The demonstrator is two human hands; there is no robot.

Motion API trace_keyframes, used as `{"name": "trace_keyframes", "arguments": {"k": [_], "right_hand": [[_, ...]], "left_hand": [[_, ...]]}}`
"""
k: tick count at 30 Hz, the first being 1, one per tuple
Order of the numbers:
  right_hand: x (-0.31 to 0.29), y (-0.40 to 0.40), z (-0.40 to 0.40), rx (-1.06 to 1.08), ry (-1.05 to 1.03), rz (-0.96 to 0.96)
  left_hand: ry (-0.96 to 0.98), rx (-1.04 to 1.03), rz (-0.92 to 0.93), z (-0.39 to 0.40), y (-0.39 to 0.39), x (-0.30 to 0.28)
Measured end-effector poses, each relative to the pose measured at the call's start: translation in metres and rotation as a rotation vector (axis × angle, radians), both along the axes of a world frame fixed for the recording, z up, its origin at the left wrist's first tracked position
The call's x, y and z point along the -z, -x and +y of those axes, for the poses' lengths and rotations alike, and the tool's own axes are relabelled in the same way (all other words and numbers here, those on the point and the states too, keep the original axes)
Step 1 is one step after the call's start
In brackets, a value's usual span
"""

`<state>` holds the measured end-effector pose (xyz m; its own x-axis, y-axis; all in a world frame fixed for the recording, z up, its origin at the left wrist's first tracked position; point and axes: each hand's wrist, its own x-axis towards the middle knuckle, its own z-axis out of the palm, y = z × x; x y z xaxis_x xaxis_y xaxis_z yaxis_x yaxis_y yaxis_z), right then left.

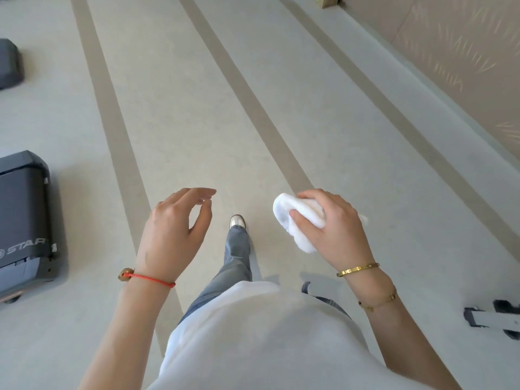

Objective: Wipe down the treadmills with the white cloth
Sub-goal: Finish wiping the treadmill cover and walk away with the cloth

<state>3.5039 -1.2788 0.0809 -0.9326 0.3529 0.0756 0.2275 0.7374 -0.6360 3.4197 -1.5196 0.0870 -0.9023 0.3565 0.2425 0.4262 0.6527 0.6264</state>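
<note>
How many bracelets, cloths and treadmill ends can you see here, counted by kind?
Bracelets: 3, a red cord on the left wrist, a gold bangle and a thin gold chain on the right.
White cloth: 1, gripped in the right hand.
Treadmill ends: 2, near one, far one, both at the left edge.
Total: 6

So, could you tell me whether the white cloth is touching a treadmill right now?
No, the right hand holds the white cloth bunched in mid-air above the floor, well apart from the treadmill at left.
</note>
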Motion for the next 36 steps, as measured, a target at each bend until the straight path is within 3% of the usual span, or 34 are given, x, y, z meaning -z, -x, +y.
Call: {"name": "trace_keyframes", "arguments": {"k": [10,21,36], "right_hand": [[-0.014,0.262,0.038,-0.007,0.006,0.056],[-0.008,0.467,0.077,0.011,-0.008,0.044],[-0.008,0.817,0.201,-0.051,0.018,0.085]], "left_hand": [[-0.001,0.012,0.049,0.041,0.256,-0.015],[0.051,0.051,0.025,0.079,0.473,-0.014],[0.024,-0.031,0.076,0.198,0.799,-0.023]]}}
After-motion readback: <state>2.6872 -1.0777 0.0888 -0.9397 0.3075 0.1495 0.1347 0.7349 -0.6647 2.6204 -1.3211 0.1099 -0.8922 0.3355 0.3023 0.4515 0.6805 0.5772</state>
